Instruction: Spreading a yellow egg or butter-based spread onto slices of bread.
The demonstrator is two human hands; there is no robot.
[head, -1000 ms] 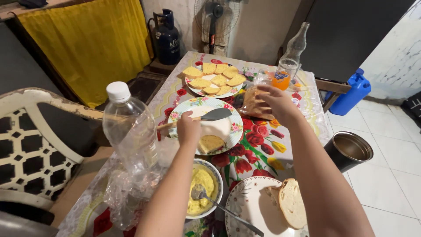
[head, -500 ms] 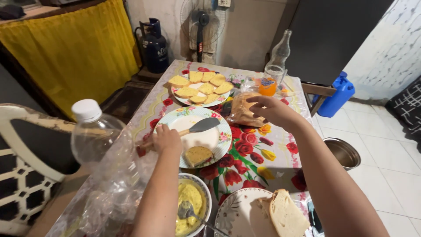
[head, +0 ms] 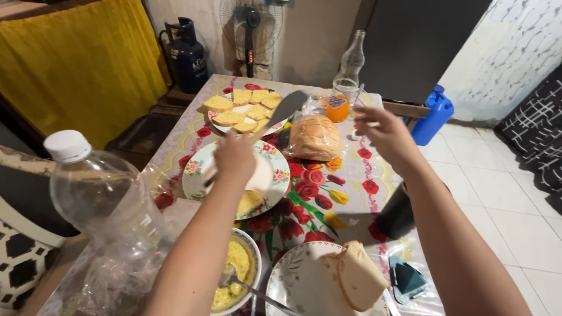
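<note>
Spatula (head: 285, 109) in the left hand (head: 234, 158): its fingers are curled shut around the handle, and the grey blade points up and away, lifted above the table over the near edge of the plate of yellow-topped bread slices (head: 243, 109). Below that hand sits a floral plate (head: 199, 169) with one spread slice (head: 249, 201) on its near side. The right hand (head: 387, 137) hangs in the air beyond the bagged bread loaf (head: 314, 137), fingers loosely open and holding nothing that can be made out. Behind the loaf stand a glass of orange drink (head: 338, 107) and a clear glass bottle (head: 350, 61). Near the person, a bowl of yellow spread (head: 235, 272) holds a spoon (head: 233, 279), and just to its right a white plate (head: 295, 282) carries a folded piece of bread (head: 354, 275). A plastic bottle with a white cap (head: 88, 184) stands at the left, crumpled clear plastic around its base. A phone (head: 407, 279) lies by the right forearm.
</note>
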